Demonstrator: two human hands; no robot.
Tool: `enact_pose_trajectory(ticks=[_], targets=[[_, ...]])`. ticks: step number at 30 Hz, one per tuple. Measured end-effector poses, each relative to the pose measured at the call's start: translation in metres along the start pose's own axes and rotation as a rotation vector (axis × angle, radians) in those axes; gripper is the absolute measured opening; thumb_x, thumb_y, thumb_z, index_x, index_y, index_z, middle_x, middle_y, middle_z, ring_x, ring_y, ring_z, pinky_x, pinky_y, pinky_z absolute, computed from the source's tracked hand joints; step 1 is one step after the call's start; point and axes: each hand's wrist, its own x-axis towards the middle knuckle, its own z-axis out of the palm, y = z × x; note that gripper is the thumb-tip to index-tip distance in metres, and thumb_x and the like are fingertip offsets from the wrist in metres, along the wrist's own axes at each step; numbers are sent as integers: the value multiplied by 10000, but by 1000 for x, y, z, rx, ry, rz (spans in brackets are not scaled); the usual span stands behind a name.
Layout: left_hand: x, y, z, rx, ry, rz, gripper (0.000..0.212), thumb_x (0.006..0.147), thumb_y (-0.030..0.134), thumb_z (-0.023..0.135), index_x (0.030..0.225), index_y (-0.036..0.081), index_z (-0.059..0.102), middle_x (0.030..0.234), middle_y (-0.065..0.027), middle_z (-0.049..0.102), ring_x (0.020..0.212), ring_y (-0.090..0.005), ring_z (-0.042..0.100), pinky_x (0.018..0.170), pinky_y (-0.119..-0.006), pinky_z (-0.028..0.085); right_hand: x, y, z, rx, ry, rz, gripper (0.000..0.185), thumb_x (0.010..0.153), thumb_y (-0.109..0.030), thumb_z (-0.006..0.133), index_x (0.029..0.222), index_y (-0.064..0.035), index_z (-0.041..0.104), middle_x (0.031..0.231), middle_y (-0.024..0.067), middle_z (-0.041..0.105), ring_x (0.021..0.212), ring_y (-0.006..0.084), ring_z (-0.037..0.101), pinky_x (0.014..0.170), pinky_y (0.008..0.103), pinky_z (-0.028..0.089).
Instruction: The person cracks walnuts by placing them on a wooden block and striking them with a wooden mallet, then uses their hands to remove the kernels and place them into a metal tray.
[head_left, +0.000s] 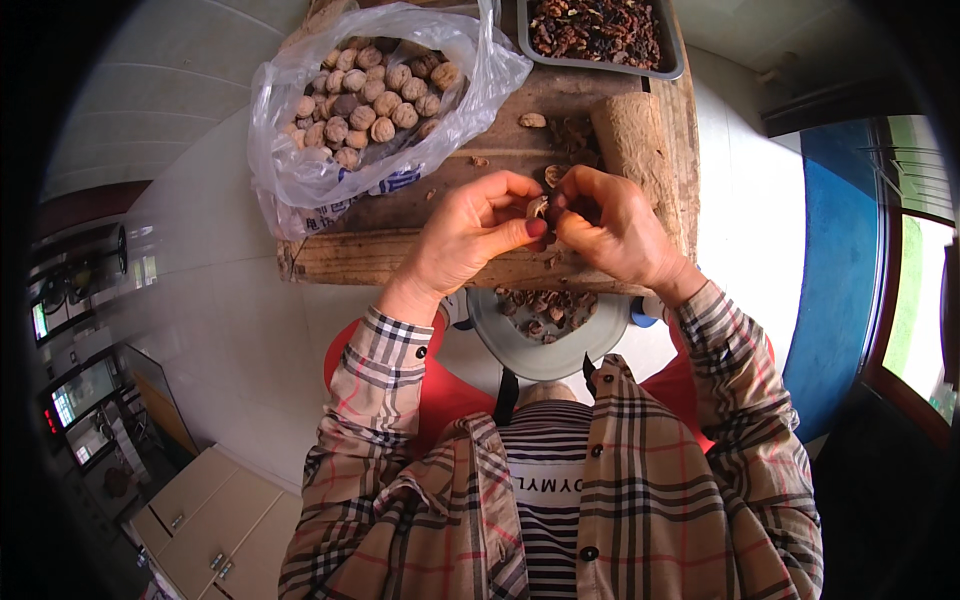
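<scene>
My left hand pinches a piece of cracked walnut between thumb and fingers, above the near edge of a wooden table. Close beside it, my right hand has its fingers curled against the same spot; a dark bit shows at its fingertips, partly hidden. A walnut shell piece lies just beyond the fingertips, with dark shell fragments behind it. Farther off is a walnut piece. An open clear plastic bag at the far left of the table holds many whole walnuts.
A grey metal tray of walnut kernels stands at the far right. A short log lies on the table's right side. Below the near edge, a pale green basin holds shells. Cabinets stand at lower left.
</scene>
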Motion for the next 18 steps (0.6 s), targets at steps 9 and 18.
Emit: enact_pose_trajectory(ticks=[9, 18], targets=[[-5, 9, -12, 114, -154, -155, 266, 926, 29, 618, 1172, -51, 554, 1032, -65, 620, 898, -133, 623, 779, -280, 538, 6, 11, -11, 106, -212, 151, 151, 841, -114, 595, 876, 33, 598, 734, 29, 565, 678, 104, 502, 620, 269, 433], [-4, 11, -20, -193, -63, -206, 413, 1031, 291, 440, 1266, -38, 526, 970, -162, 653, 778, -151, 617, 690, -280, 516, 11, 10, -11, -117, 82, 247, 233, 880, -186, 614, 938, 36, 654, 778, 115, 662, 741, 166, 615, 704, 321, 497]])
